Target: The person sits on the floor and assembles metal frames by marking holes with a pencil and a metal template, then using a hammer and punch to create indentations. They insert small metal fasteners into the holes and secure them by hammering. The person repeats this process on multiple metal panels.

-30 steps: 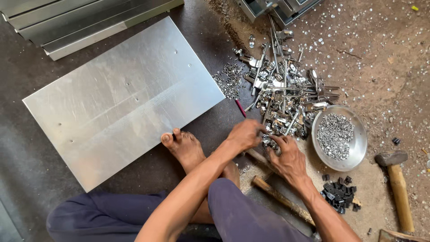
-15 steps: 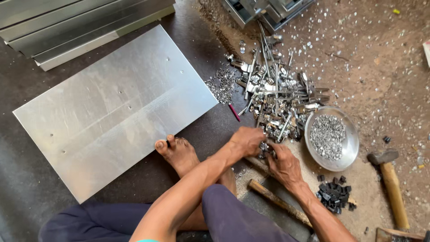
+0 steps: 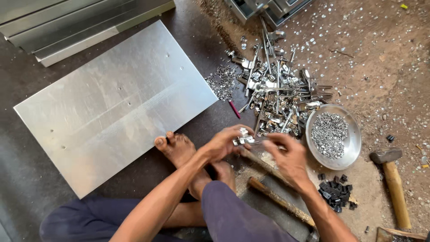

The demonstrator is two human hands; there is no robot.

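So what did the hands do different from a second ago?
Both hands came up off the edge of the pile of metal parts. The left hand now holds a small shiny metal piece, and the right hand has pulled back beside it, fingers spread. The metal sheet, the bowl of small bits and the hammer lie as before.

A small, shiny metal part (image 3: 243,136), irregular in shape with bent tabs, sits pinched in the fingers of the left hand (image 3: 224,142). A thin bright strip (image 3: 259,142) reaches from it toward the right hand (image 3: 289,157). Both are held above the floor, just beside the heap of similar metal pieces (image 3: 277,98).
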